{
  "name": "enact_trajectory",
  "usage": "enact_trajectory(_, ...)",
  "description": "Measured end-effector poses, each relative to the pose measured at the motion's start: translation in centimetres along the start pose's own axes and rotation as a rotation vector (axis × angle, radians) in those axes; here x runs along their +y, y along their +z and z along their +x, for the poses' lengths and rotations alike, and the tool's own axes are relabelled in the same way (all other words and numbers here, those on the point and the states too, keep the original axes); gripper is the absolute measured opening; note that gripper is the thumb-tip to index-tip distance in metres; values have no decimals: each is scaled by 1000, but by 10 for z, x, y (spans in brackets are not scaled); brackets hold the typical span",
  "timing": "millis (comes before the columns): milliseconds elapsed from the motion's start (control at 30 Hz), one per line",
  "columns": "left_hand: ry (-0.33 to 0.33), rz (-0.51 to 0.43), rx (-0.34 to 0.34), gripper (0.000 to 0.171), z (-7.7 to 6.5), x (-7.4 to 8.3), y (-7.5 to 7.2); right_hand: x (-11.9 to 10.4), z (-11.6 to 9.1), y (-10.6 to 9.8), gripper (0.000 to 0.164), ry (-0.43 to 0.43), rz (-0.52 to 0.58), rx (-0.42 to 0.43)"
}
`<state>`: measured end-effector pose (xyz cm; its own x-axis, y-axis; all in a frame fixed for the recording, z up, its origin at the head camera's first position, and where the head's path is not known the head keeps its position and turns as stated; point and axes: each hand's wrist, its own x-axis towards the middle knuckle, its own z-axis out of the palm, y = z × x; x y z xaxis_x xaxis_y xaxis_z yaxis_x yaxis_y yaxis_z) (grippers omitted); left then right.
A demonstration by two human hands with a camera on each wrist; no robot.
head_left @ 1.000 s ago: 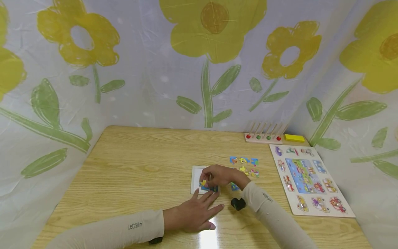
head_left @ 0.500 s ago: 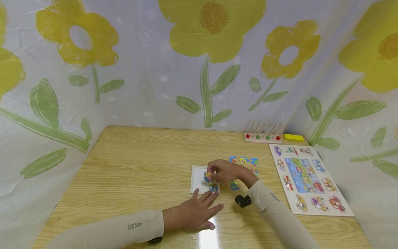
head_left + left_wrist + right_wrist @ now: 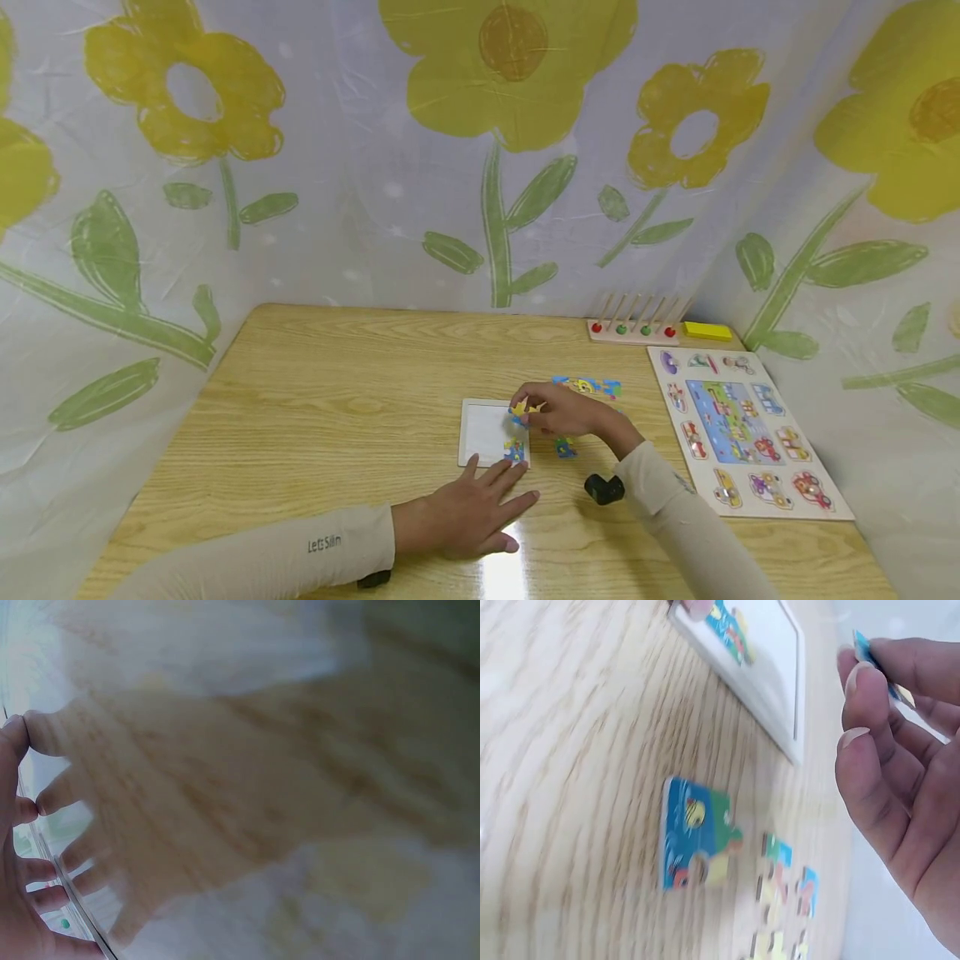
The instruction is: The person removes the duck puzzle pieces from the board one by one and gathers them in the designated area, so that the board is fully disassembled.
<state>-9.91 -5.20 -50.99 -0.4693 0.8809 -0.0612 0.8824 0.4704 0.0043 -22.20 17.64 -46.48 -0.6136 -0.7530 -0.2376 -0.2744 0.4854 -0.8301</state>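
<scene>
My right hand (image 3: 562, 410) pinches a blue and yellow jigsaw piece (image 3: 518, 412) between thumb and fingers, raised over the right edge of a white puzzle tray (image 3: 480, 433). The right wrist view shows that piece nearly edge-on. A blue jigsaw piece (image 3: 514, 451) lies inside the tray's near right corner. My left hand (image 3: 474, 514) rests flat on the table with fingers spread, its fingertips at the tray's near edge. Just right of the tray is a loose blue and green corner piece (image 3: 694, 836). My right hand partly covers other loose pieces behind it in the head view.
A row of loose pieces (image 3: 588, 386) lies behind my right hand. To the right is a large vehicle-picture knob puzzle board (image 3: 750, 433). At the back right stand a peg rack (image 3: 633, 332) with red and green beads and a yellow block (image 3: 707, 332).
My right hand has lifted the blue and yellow piece from the tray's near part and moved it right and away, uncovering the piece in the corner. My left hand stays put.
</scene>
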Motion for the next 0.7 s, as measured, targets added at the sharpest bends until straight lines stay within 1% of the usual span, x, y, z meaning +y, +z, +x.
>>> enact_trajectory(267, 9, 2, 3, 63, 0, -1, -1, 9, -17, -5, 37, 3, -88, 64)
enact_trajectory(433, 4, -2, 5, 64, -1, -1, -1, 17, -28, -6, 33, 12, -64, 125)
enact_trajectory(567, 0, -14, 2, 64, -1, 0, 0, 25, -38, -6, 29, 32, -77, 171)
enact_trajectory(700, 3, -19, 3, 64, -1, -1, 0, 31, -49, -7, 28, 26, -87, 202)
